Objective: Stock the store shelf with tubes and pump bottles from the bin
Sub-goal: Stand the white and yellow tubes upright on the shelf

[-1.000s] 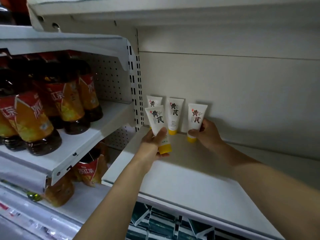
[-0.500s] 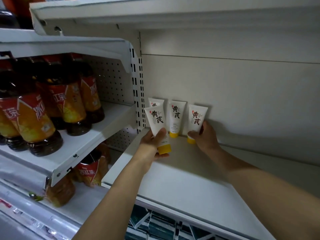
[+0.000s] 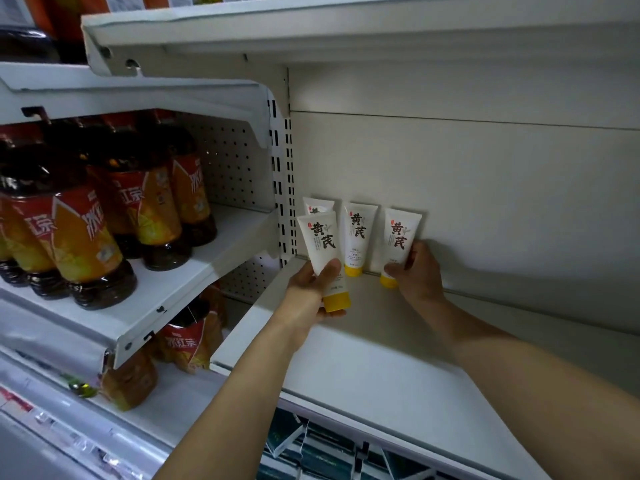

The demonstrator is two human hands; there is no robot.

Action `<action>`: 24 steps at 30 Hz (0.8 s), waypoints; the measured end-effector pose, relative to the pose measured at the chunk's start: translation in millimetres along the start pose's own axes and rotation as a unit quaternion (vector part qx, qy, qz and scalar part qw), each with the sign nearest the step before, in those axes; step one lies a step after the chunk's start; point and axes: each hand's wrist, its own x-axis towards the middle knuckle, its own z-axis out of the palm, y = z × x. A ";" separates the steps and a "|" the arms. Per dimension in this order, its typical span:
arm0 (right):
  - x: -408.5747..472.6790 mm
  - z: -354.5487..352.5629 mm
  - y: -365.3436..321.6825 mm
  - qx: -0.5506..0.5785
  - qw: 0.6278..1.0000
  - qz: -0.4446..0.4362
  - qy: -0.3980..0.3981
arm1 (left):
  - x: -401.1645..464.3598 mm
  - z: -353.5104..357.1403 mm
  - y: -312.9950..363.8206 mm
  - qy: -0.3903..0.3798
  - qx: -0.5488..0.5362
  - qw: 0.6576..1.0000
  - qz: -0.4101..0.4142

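Looking down from the head view, the left hand (image 3: pixel 311 292) pinches a white tube (image 3: pixel 323 258) low on its body, just above its yellow cap, in front of the back-corner tube (image 3: pixel 318 206). To that tube's right, the middle tube (image 3: pixel 358 237) stands alone cap-down on the shelf (image 3: pixel 363 362), against the back panel (image 3: pixel 485 188). Further right, the right hand (image 3: pixel 414 271) grips the right tube (image 3: pixel 400 240) near its cap. These tubes look light, soft-walled and slightly slick; holding near the stiffer cap end seems wisest, since they likely tip easily.
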 end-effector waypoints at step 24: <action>-62.3 -67.8 -34.3 0.094 0.952 -0.054 -0.287 | -2.1 63.9 -11.4 -0.132 0.090 0.987 -0.002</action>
